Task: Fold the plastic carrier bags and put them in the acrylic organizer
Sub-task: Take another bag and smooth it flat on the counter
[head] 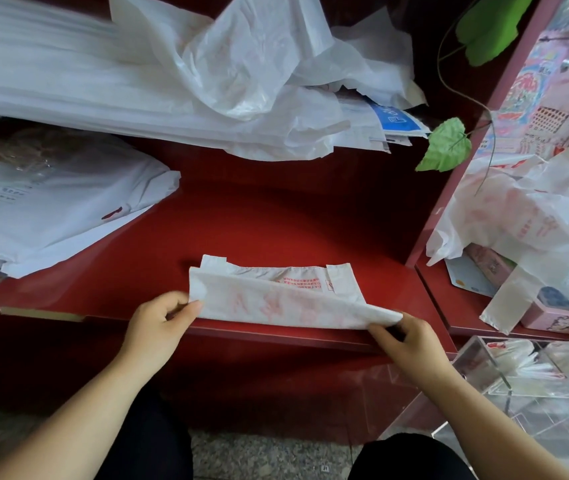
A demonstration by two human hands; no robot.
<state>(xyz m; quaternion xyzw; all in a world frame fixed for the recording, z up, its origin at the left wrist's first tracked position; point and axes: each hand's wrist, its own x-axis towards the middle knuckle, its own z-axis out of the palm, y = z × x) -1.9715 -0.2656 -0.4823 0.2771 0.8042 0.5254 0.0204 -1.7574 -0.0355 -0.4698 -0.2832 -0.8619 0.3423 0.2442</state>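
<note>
The plastic carrier bag, white with faded red print, lies as a long, part-folded strip at the front edge of the red counter, its two handle loops pointing toward the back. Its near long edge is lifted off the counter. The left end is pinched between thumb and curled fingers of the left hand, and the right corner is pinched in the same way by the right hand; both hands are closed on the bag.

The step in hand is judged to be another lengthwise fold. The film is thin and slippery, so the layers already folded could slide apart if the two ends are not carried over together, and a skewed strip would be left. Because the bag sits right at the front edge, it could also be dragged off the counter by a backward pull.

The acrylic organizer is seen below the counter's front right corner, with folded bags already inside. A loose pile of printed bags waits at the right side, well apart from the strip. Crumpled white plastic is heaped along the back edge, a flat white stack lies at the left, and a green leaf hangs near the back right corner.
</note>
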